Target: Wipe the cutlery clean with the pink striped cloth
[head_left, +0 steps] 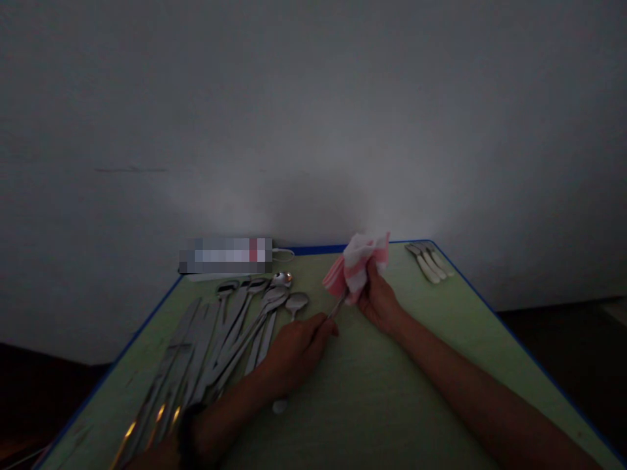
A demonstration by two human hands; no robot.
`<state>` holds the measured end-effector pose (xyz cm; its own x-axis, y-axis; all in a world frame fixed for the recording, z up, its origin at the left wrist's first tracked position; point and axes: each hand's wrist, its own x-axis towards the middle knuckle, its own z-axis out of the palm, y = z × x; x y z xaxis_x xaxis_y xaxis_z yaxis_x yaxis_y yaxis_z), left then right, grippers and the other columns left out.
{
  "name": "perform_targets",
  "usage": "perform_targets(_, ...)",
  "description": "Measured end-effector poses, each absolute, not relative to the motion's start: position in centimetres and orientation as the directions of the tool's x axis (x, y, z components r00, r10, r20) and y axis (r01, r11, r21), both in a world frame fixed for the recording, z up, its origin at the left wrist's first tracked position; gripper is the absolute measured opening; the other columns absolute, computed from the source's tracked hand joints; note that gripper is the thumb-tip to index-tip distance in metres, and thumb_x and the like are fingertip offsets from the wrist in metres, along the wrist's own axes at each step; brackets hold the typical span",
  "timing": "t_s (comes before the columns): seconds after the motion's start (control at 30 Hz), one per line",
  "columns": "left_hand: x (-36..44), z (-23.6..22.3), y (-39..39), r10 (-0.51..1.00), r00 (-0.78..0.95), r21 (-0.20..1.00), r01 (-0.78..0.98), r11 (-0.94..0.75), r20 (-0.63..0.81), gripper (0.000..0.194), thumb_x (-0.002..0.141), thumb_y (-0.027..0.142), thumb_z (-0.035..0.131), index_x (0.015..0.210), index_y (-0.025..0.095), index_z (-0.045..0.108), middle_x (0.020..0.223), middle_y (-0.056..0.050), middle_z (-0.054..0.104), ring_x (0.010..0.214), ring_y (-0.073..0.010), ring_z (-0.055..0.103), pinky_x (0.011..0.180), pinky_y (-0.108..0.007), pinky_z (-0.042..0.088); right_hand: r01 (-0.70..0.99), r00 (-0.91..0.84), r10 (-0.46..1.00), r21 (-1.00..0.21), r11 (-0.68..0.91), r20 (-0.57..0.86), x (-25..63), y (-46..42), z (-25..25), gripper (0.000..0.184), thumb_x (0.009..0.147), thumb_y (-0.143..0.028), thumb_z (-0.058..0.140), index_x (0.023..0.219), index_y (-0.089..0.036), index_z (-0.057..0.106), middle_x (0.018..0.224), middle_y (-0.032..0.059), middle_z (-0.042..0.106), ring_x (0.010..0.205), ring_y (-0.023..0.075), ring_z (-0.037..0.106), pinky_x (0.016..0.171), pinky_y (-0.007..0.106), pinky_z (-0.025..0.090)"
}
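My left hand [298,343] is closed around the handle of a thin metal piece of cutlery [336,308] above the middle of the table. The far end of that piece is hidden in a pink-and-white cloth [360,258], so its kind does not show. Fingers of my right hand [381,299] are closed on the cloth, bunching it around the metal. Just left of my left hand lies a spoon [296,301], its handle partly covered by my hand and forearm.
Several spoons [274,297] and knives [189,356] lie spread over the table's left side. A few pale-handled pieces of cutlery [430,263] rest at the far right. A blurred-out box [225,256] stands at the back left. The green table [392,391] meets a grey wall [313,117].
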<state>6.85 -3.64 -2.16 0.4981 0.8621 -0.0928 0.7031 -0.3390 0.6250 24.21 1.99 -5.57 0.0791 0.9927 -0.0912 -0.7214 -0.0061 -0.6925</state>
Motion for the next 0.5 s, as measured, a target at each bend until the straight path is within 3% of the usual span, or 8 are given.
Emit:
perform_targets(0.1, 6.87, -1.89, -3.68, 0.856, 0.506, 0.623, 0.705, -0.340, -0.104, 0.039, 0.091, 0.040, 0.026, 0.090, 0.020, 0.059, 0.071, -0.001, 0.061, 0.069, -0.0157, 0.057, 0.058, -0.023, 0.036, -0.750, 0.051, 0.993, -0.660, -0.030, -0.103, 24.37, 2.07, -5.50, 0.023, 0.078, -0.039, 0.059, 0.090, -0.019, 0.058, 0.080, 0.0013, 0.067, 0.070, 0.0143, 0.061, 0.061, 0.026, 0.052)
perform_targets(0.17, 6.86, -1.96, -3.68, 0.863, 0.496, 0.630, 0.702, -0.333, -0.098, 0.035, 0.091, 0.038, 0.028, 0.092, 0.020, 0.058, 0.072, -0.001, 0.061, 0.068, -0.0157, 0.057, 0.058, -0.023, 0.036, -0.766, -0.005, 0.993, -0.638, -0.080, -0.118, 24.55, 2.14, -5.45, 0.014, 0.077, -0.024, 0.058, 0.089, -0.018, 0.058, 0.078, 0.0013, 0.067, 0.070, 0.0148, 0.061, 0.061, 0.027, 0.052)
perform_targets(0.27, 6.84, -2.30, -3.67, 0.881, 0.465, 0.655, 0.691, -0.305, -0.081, 0.035, 0.091, 0.038, 0.026, 0.094, 0.020, 0.056, 0.067, 0.000, 0.059, 0.065, -0.0153, 0.056, 0.057, -0.023, 0.036, -0.796, -0.111, 0.988, -0.585, -0.155, -0.110, 24.78, 2.21, -5.39, 0.027, 0.067, -0.006, 0.051, 0.090, -0.017, 0.058, 0.079, 0.0011, 0.068, 0.072, 0.0160, 0.062, 0.066, 0.029, 0.052)
perform_targets(0.37, 6.79, -2.51, -3.66, 0.895, 0.442, 0.680, 0.677, -0.283, -0.068, 0.037, 0.092, 0.039, 0.023, 0.094, 0.020, 0.055, 0.064, 0.001, 0.056, 0.062, -0.0150, 0.055, 0.056, -0.024, 0.036, -0.813, -0.131, 0.987, -0.560, -0.159, -0.090, 24.87, 2.25, -5.39, 0.033, 0.064, -0.003, 0.049, 0.092, -0.018, 0.058, 0.082, -0.0005, 0.068, 0.075, 0.0148, 0.062, 0.073, 0.028, 0.051)
perform_targets(0.5, 6.75, -2.49, -3.69, 0.891, 0.451, 0.699, 0.655, -0.286, -0.058, 0.036, 0.092, 0.039, 0.023, 0.094, 0.019, 0.052, 0.064, 0.001, 0.054, 0.062, -0.0147, 0.054, 0.057, -0.024, 0.037, -0.783, -0.122, 0.989, -0.603, -0.150, -0.087, 24.93, 2.42, -5.66, 0.026, 0.067, -0.006, 0.051, 0.088, -0.018, 0.060, 0.081, 0.0004, 0.068, 0.074, 0.0145, 0.062, 0.074, 0.028, 0.050)
